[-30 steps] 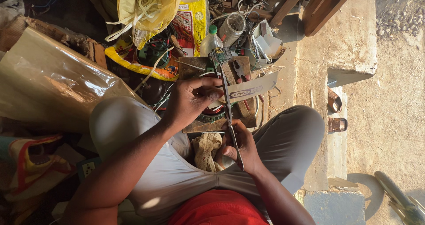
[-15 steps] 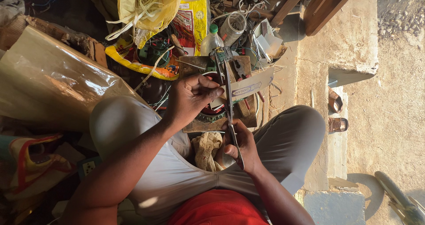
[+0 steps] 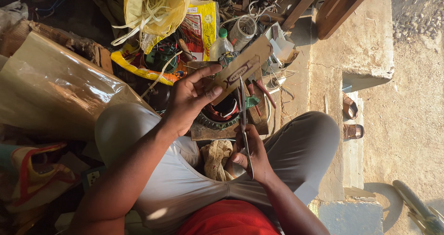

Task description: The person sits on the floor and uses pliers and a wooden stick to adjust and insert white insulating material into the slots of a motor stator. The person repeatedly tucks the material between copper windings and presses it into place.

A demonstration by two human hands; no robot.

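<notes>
My left hand grips a flat brown cardboard strip that tilts up to the right, thumb on top. In my right hand is a pair of long metal scissors, blades pointing up and meeting the strip's lower edge. Under both hands, between my knees, a motor stator with copper windings lies on a worn board. A crumpled beige cloth rests in my lap beside the right hand.
Red-handled pliers lie by the stator. Behind are a plastic bottle, a yellow bag, wires and clutter. A shiny brown sheet fills the left. A concrete step and sandals are at right.
My left hand has turned the cardboard strip from nearly level to tilted up to the right and raised it a little. The scissors stay upright in my right hand.
</notes>
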